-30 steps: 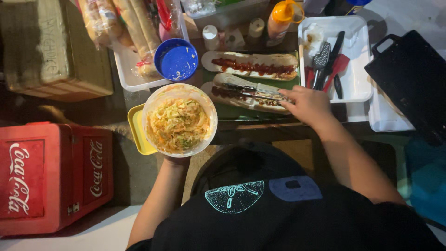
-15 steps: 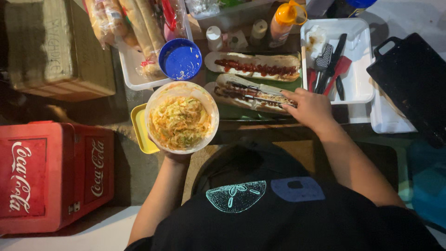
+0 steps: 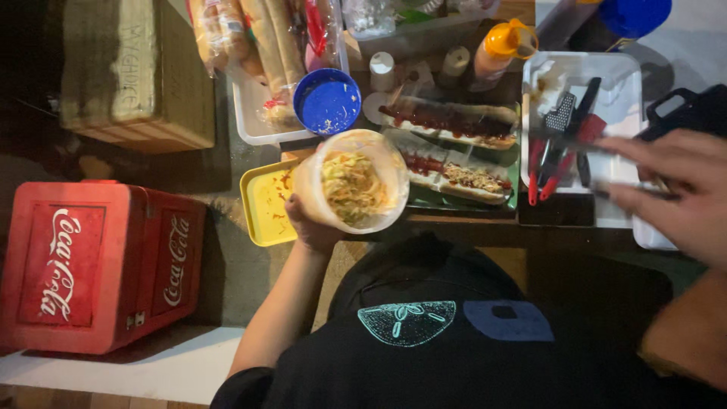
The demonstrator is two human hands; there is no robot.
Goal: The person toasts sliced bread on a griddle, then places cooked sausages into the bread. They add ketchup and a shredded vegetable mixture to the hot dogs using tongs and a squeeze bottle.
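Down at the left edge stands the biggest thing in view, a red cooler box, with a cardboard box above it; neither is touched. Bagged bread rolls lie in a white tray at the top, and a second white tray to the right carries a spatula and red-handled tongs. Between them two dressed hot dog buns lie on a green surface, beside a blue lid and an orange-capped sauce bottle.

The clear plastic tub of shredded slaw sits tilted over the yellow tray, just left of the buns. It looks light but thin-walled and flexible, likely greasy at the rim, so squeezing would buckle it; the base and lower wall seem the safest hold. The left hand cups it exactly there from beneath, fingers wrapped around the wall, forearm rising straight from the body.

The right hand hangs blurred over the second tray's edge, fingers spread toward the utensils, holding nothing as far as shows.
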